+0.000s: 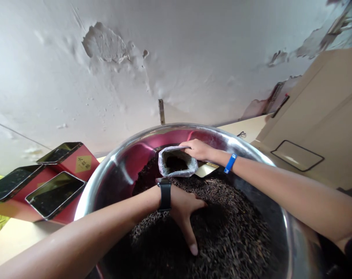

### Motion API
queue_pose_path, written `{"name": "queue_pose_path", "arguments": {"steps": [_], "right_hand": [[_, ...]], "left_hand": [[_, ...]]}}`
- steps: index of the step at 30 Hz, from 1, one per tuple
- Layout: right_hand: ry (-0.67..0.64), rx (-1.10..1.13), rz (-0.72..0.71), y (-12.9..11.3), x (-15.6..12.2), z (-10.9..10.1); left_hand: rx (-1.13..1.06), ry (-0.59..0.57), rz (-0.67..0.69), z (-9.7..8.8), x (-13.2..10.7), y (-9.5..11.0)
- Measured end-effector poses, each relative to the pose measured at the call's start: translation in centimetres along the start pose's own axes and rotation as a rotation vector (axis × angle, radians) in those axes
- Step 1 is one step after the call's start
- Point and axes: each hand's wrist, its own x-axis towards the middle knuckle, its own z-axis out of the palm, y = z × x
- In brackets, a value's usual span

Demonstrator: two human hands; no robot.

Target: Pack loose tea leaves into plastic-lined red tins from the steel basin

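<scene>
Forearms [100,228] angled inward, hands: left [183,205] splayed on dark leaves [237,228], right [197,150] gripping bag [162,162] rim.

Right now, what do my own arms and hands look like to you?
Both forearms are bare. Your left hand is ungloved, with a wide-banded black wristwatch at the wrist, its face seen nearly edge-on. Your right hand, also ungloved, has a flat bright-blue wristband with small white markings, too small to read.
</scene>
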Motion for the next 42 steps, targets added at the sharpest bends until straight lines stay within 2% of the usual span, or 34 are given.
{"name": "queue_pose_path", "arguments": {"steps": [6, 10, 17, 19, 21, 23, 25, 28, 30, 34, 37, 39, 42], "right_hand": [[-0.01, -0.002, 0.026, -0.2, 0.0, 0.0], [-0.014, -0.011, 0.032, -0.3, 0.0, -0.1], [0.0, 0.01, 0.004, -0.5, -0.2, -0.1], [-0.003, 0.027, 0.0, -0.6, -0.2, -0.2], [-0.008, 0.034, 0.009, -0.7, -0.2, -0.2], [-0.016, 0.031, 0.003, -0.6, -0.1, -0.2], [-0.013, 0.03, -0.013, -0.5, 0.0, -0.1], [0.008, 0.025, -0.013, -0.4, 0.1, 0.0], [0.009, 0.015, -0.008, -0.4, 0.1, 0.0], [-0.028, 0.045, -0.031, -0.5, 0.0, -0.1], [-0.034, 0.046, -0.008, -0.6, 0.0, -0.1], [-0.007, 0.023, 0.0, -0.6, 0.0, -0.1], [0.015, 0.003, -0.002, -0.6, 0.0, 0.0]], "left_hand": [[0.051, 0.035, 0.085, -0.2, 0.4, 0.0], [0.076, 0.139, 0.075, -0.6, 0.2, -0.2], [-0.046, 0.363, 0.151, -2.0, -1.2, -0.5], [-0.046, 0.462, 0.168, -2.7, -1.9, -0.9], [0.013, 0.622, 0.14, -3.3, -2.4, -1.9], [0.096, 0.786, 0.033, -3.6, -2.5, -3.4], [0.164, 0.863, -0.083, -3.6, -2.2, -5.1], [0.236, 0.863, -0.137, -3.1, -1.6, -6.6], [0.262, 0.869, -0.121, -2.9, -1.3, -6.6], [0.305, 0.951, -0.08, -2.9, -1.4, -4.4], [0.325, 0.984, 0.009, -2.7, -1.2, -2.1], [0.273, 0.922, 0.092, -2.1, -0.7, -1.0], [0.127, 0.675, 0.196, -0.8, 0.6, -0.2]]}}
